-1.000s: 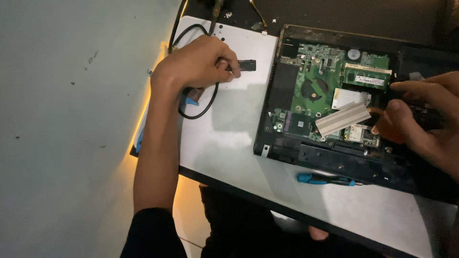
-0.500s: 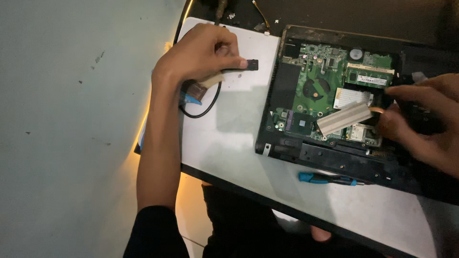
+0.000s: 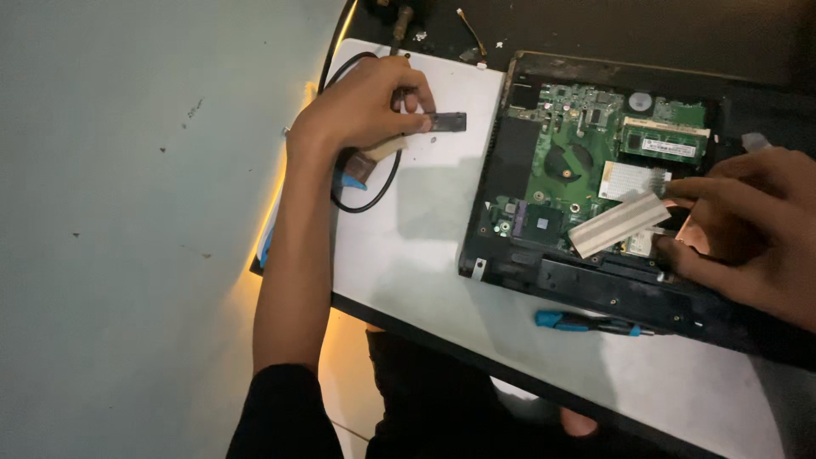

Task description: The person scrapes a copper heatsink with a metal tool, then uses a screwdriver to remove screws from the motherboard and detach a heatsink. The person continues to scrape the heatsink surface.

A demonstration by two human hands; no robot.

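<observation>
Barely shifted, your left hand [image 3: 361,106] pinches the small black part [image 3: 446,122], long axis pointing right toward the laptop [image 3: 595,280], where your right hand [image 3: 748,229] grips the metal strip [image 3: 619,223].

left hand [image 3: 365,106] curled, right hand [image 3: 748,229] pinching

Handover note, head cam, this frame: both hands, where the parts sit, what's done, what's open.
Left hand: on the white board, fingertips pinching a small black part beside a looped black cable.
Right hand: at the opened laptop, fingers closed on a pale ridged strip lying across the green circuit board.
Blue-handled screwdriver: lying on the white board in front of the laptop, untouched.
Done: cover off, circuit board exposed.
Left: strip not clear of the board; memory module seated.
</observation>
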